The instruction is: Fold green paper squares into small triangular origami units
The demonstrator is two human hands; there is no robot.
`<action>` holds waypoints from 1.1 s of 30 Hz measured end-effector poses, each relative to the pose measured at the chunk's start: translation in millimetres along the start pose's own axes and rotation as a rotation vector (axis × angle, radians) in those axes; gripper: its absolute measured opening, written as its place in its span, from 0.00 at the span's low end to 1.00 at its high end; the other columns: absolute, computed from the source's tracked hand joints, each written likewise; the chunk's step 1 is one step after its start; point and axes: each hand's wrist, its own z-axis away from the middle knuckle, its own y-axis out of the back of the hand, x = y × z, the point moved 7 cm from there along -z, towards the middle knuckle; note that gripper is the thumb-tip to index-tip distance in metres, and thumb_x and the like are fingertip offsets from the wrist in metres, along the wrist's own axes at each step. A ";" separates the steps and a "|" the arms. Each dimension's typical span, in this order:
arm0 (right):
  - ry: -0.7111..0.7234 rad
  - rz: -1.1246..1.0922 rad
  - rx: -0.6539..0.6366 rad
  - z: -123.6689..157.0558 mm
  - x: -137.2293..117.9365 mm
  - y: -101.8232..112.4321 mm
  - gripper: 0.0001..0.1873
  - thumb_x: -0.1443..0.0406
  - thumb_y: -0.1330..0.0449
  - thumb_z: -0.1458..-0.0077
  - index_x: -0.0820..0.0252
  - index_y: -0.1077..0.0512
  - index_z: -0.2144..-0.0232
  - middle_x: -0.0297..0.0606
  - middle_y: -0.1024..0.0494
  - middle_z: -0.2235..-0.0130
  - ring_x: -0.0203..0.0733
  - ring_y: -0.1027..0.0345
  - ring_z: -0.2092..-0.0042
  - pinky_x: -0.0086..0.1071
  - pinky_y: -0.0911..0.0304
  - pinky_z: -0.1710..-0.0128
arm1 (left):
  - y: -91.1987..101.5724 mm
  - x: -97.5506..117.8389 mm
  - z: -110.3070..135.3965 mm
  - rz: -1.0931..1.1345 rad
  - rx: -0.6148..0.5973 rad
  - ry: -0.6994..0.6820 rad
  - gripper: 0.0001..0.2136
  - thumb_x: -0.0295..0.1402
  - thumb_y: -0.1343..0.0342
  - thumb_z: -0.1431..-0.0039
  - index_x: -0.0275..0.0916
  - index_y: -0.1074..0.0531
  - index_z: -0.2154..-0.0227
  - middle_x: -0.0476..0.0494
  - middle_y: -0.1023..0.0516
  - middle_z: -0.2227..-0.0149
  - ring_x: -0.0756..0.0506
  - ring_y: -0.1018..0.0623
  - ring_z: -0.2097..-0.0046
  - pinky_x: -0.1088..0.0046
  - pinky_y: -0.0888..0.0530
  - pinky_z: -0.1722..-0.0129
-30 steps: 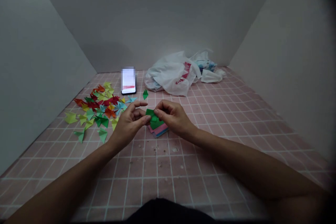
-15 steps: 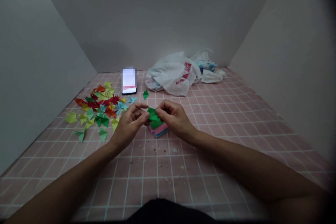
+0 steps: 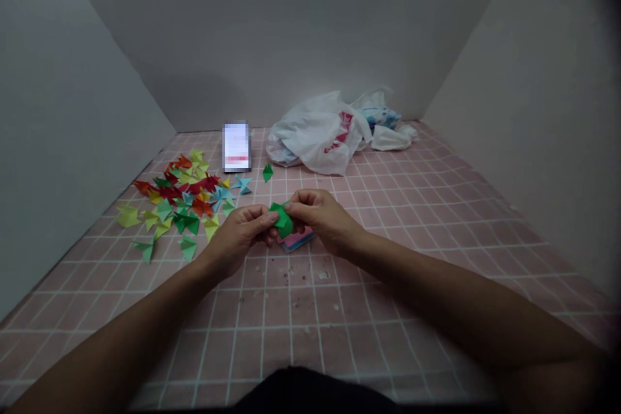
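Note:
Both hands pinch one small green folded paper piece (image 3: 282, 219) above the pink tiled floor (image 3: 301, 310). My left hand (image 3: 239, 237) grips its left side with thumb and fingertips. My right hand (image 3: 320, 218) grips its right side, fingers curled over the top. Just under the hands lies a small stack of coloured paper squares (image 3: 297, 240), pink and blue edges showing, partly hidden by the right hand.
A spread of several folded paper pieces (image 3: 179, 197) in red, yellow, green and blue lies to the left. One green folded piece (image 3: 267, 172) sits alone. A phone (image 3: 236, 147) stands further back. White plastic bags (image 3: 324, 132) lie by the grey walls.
The left fingers, spread before, have closed onto the green paper. Both hands have sunk slightly toward the floor, and the paper looks folded more compactly.

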 end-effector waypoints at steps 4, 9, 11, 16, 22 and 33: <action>-0.090 -0.105 -0.029 -2.4 4.4 -0.6 0.11 0.67 0.38 0.50 0.61 0.33 0.81 0.28 0.33 0.83 0.28 0.44 0.81 0.24 0.47 0.80 | 7.4 10.6 0.7 -0.114 0.091 -0.134 0.14 0.40 0.37 0.43 0.37 0.27 0.78 0.50 0.27 0.79 0.54 0.29 0.77 0.79 0.31 0.75; -0.111 -0.288 -0.011 -7.0 5.1 4.1 0.12 0.68 0.36 0.54 0.61 0.36 0.82 0.27 0.36 0.82 0.27 0.46 0.81 0.24 0.52 0.81 | 20.2 34.9 8.7 -0.301 0.259 -0.499 0.06 0.34 0.37 0.41 0.40 0.25 0.62 0.51 0.23 0.70 0.52 0.24 0.71 0.76 0.25 0.69; -0.117 -0.332 -0.011 -8.6 6.1 5.1 0.12 0.69 0.36 0.56 0.61 0.36 0.83 0.27 0.36 0.82 0.27 0.46 0.80 0.25 0.52 0.80 | 17.8 37.3 8.8 -0.381 0.215 -0.580 0.12 0.31 0.36 0.42 0.42 0.25 0.55 0.50 0.22 0.65 0.50 0.21 0.67 0.74 0.23 0.65; -0.184 -0.360 -0.045 -6.8 12.2 -0.1 0.10 0.69 0.37 0.56 0.62 0.35 0.83 0.27 0.36 0.82 0.27 0.47 0.82 0.26 0.52 0.80 | 6.6 47.4 18.1 -0.781 0.196 -0.855 0.07 0.27 0.38 0.40 0.41 0.21 0.60 0.45 0.18 0.63 0.47 0.20 0.62 0.70 0.23 0.60; -0.052 -0.175 -0.051 -2.6 6.3 -3.2 0.16 0.58 0.37 0.46 0.60 0.35 0.79 0.28 0.34 0.79 0.30 0.44 0.79 0.27 0.47 0.78 | 19.2 48.1 21.6 -0.681 0.366 -0.753 0.01 0.29 0.38 0.41 0.39 0.22 0.66 0.47 0.20 0.70 0.48 0.21 0.69 0.72 0.25 0.68; 0.539 0.408 0.045 10.1 -32.1 -1.9 0.04 0.67 0.37 0.45 0.58 0.29 0.71 0.33 0.29 0.68 0.37 0.37 0.64 0.32 0.42 0.63 | 12.6 17.5 11.0 -0.047 0.263 -0.351 0.06 0.33 0.34 0.46 0.37 0.23 0.69 0.50 0.21 0.72 0.51 0.22 0.71 0.75 0.24 0.67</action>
